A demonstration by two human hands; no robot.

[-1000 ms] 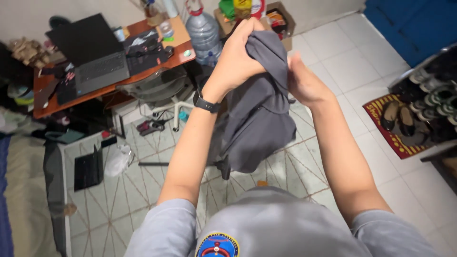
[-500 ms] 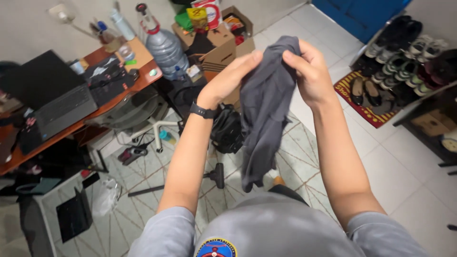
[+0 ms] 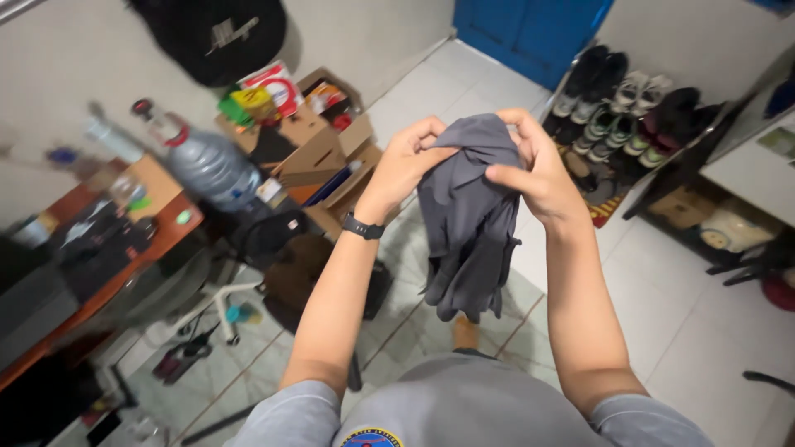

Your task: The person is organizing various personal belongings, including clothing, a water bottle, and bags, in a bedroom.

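Here, head view: left hand [image 3: 411,159] and right hand [image 3: 530,165] both pinch the top of a grey cloth [image 3: 468,217], held mid-air at chest height, its bulk hanging bunched above the floor [image 3: 712,331]. Keeping both grips at the upper edge would let it hang straight.

1. An open brown cardboard box [image 3: 319,149] stands on the floor against the wall, just right of the large clear water bottle [image 3: 203,165].
2. A yellow-and-green packet [image 3: 252,103] sticks up at the box's left rear corner.
3. A red-and-white package [image 3: 277,83] stands behind the box, beside the yellow packet.
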